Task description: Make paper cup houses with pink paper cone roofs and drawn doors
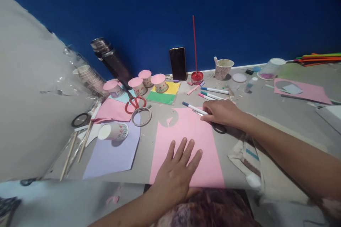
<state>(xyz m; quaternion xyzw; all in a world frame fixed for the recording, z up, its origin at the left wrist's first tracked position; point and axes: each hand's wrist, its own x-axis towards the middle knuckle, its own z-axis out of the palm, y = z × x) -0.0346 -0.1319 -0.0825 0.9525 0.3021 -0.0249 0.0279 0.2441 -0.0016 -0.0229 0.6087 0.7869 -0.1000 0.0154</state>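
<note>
Right of the frame's centre, at the upper right of the pink sheet (205, 170), right hand (220, 112) is curled low over a blue-capped marker (194, 108) and what looks like black-handled scissors (218, 128). Can't tell which one it grips, or if either; fingers hide the contact. Marker and blades poke out left of the thumb side, nearly parallel, long axes running mostly left-right, left ends slightly higher in frame. Black loop shows just below the palm. Right hand clearly the nearer one to both.

Left hand (176, 173) lower centre, flat on the sheet, fingers spread toward the top of frame, holding nothing visible. It is well apart from the right hand, with bare pink between them.

Sheet: long axis runs away from the person, near edge about at the desk (231, 179) edge, round hole (174, 114) at its upper left corner, above the left fingertips. Purple sheet (114, 159) sits to the left, bare desk strip between. Cloth bag (282, 170) hems in the lower right; loose markers (214, 90) just above the right hand. Most open room: sheet's right half.
</note>
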